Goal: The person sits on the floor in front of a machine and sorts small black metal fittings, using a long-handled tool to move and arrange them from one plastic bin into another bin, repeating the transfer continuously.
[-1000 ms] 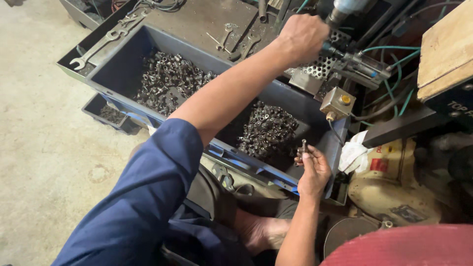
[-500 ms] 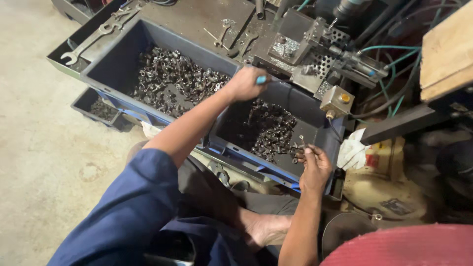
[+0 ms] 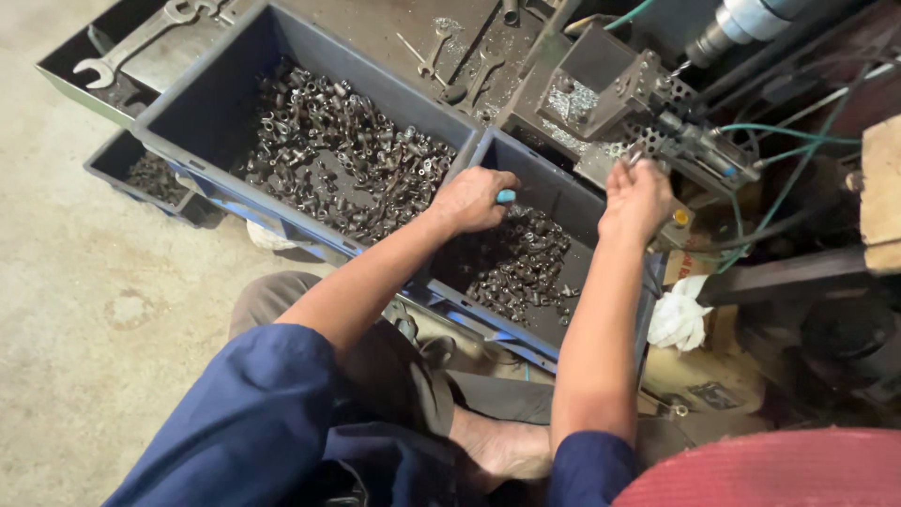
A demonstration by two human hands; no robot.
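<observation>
Grey concrete floor (image 3: 84, 310) is showing on the left, and a dirty metal bench (image 3: 394, 33) is lying at the far side. Someone in blue sleeves is sitting low and looking down at two dark bins.

The left hand (image 3: 474, 199) is hanging over the right bin (image 3: 563, 192). Its fingers are curling shut around a small thing with a blue tip (image 3: 506, 196). What that thing is, I cannot tell. Small metal parts (image 3: 516, 263) are lying in a heap in the right bin, just under this hand.

The right hand (image 3: 638, 197) is reaching to the far right, up to a grey machine (image 3: 619, 89). Its fingers are bunching together at the machine's edge. Whether they are pinching a part is too hard to see.

The two hands are apart, with the bin's far corner between them.

The left bin (image 3: 197, 103) is bigger and is holding many more metal parts (image 3: 338, 155). A wrench (image 3: 131, 47) is lying in a tray at the far left. A white rag (image 3: 680, 314) is sitting near the right bin. Green hoses (image 3: 788, 131) are running from the machine to the right.
</observation>
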